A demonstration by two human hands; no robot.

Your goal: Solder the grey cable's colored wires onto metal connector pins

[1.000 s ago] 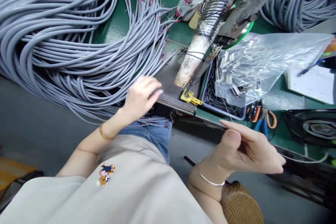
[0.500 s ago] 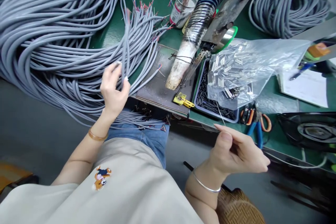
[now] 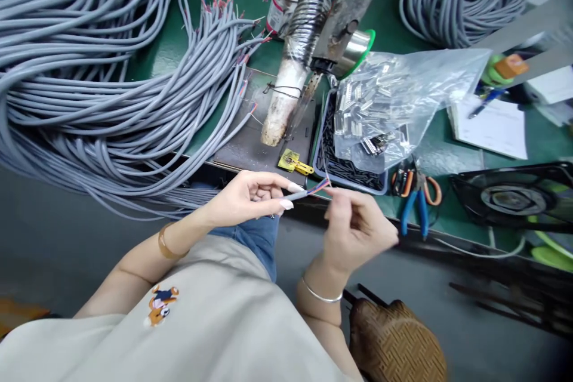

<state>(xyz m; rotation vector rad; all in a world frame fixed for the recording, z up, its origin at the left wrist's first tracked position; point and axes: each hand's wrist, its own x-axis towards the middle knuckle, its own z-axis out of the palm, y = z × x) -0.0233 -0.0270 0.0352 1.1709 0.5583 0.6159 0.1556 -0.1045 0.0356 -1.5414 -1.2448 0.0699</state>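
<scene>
Grey cable (image 3: 296,196) is up in the air just off the front edge of the green worktop (image 3: 461,155), pinched between the thumb and fingers of the left hand (image 3: 250,198), so that one's basically closed on it. Red and blue wires (image 3: 319,187) poke out of its end, pointing at the right hand (image 3: 358,228), which has thumb and forefinger squeezed narrow on a thin wire (image 3: 329,178). Too fine for me to tell if it's touching them. Big heap of grey cables (image 3: 134,95) sprawls over on the left. Beyond the hands there's a yellow clip (image 3: 296,162) near the grubby white nozzle (image 3: 283,98), then a tray (image 3: 353,184) of small black bits with a clear bag (image 3: 385,104) of metal connectors flopped over it. Blue-handled pliers (image 3: 416,209) hang over the edge, and a black fan (image 3: 514,197) sits further right.
</scene>
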